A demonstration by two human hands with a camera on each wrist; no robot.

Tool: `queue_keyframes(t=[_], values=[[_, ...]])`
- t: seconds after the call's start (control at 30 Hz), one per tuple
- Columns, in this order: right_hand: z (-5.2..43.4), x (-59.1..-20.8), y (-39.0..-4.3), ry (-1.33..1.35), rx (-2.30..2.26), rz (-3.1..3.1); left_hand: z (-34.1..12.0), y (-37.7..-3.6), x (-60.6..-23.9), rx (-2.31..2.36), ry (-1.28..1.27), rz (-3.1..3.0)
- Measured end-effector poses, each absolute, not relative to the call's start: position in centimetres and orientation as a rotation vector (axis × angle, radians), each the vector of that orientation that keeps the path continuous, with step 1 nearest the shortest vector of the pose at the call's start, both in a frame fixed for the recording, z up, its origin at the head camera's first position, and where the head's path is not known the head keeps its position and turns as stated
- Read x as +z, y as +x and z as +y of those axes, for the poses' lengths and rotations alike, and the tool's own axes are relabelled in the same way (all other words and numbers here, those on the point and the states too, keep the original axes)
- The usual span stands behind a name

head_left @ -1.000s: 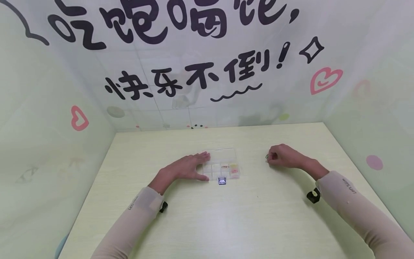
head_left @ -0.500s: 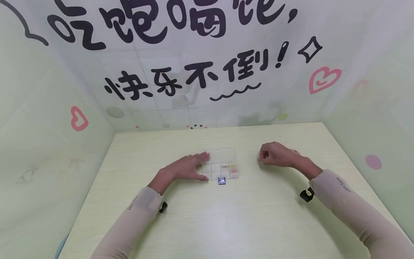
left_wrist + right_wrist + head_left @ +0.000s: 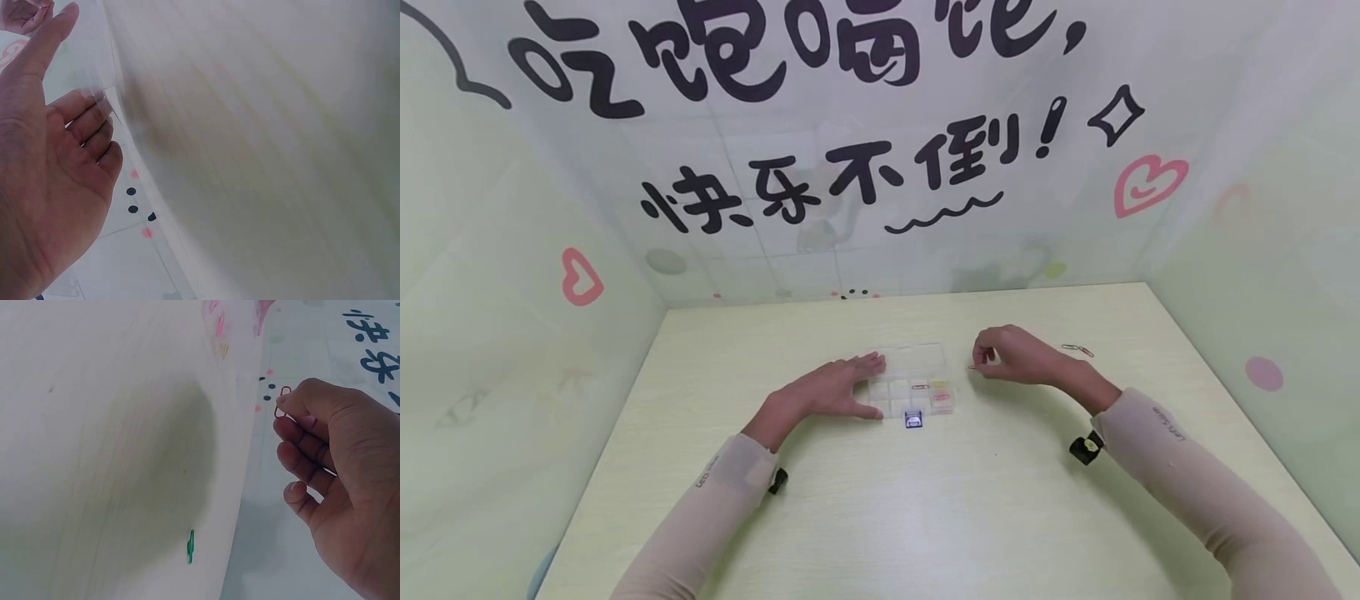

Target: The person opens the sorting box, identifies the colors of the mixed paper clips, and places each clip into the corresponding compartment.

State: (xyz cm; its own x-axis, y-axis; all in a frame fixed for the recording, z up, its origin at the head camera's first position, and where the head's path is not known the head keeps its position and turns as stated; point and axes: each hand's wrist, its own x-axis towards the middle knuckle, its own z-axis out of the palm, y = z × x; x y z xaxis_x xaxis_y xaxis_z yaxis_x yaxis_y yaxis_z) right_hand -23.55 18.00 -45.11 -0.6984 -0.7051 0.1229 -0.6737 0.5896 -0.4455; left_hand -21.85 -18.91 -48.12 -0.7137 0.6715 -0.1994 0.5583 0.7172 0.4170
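Observation:
A clear plastic compartment box (image 3: 912, 381) lies on the pale table (image 3: 925, 500), with small coloured items in its right cells. My left hand (image 3: 842, 386) rests flat against the box's left side, fingers straight (image 3: 94, 122). My right hand (image 3: 1000, 354) hovers just right of the box and pinches a small red paper clip (image 3: 282, 403) between thumb and forefinger; in the head view the paper clip (image 3: 972, 367) shows as a thin sliver at the fingertips. A small dark binder clip (image 3: 913, 419) sits at the box's near edge.
A few linked paper clips (image 3: 1077, 349) lie on the table behind my right wrist. A green paper clip (image 3: 190, 545) shows in the right wrist view. Printed walls enclose the table on three sides.
My right hand has moved left toward the box with the paper clip pinched. The paper clips on the table behind it have come into view. The left hand has stayed put.

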Motion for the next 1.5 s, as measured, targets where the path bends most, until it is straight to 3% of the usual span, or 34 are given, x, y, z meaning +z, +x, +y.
queue_keyframes(t=[0.73, 1.5], values=[[12.3, -45.5, -23.7, -1.304, -0.739, 2.696, -18.9, -22.1, -48.0, 0.49, 0.948, 2.579], [9.4, -46.7, -23.3, -1.31, -0.616, 2.774, -19.0, -22.2, -48.1, 0.482, 0.943, 2.579]])
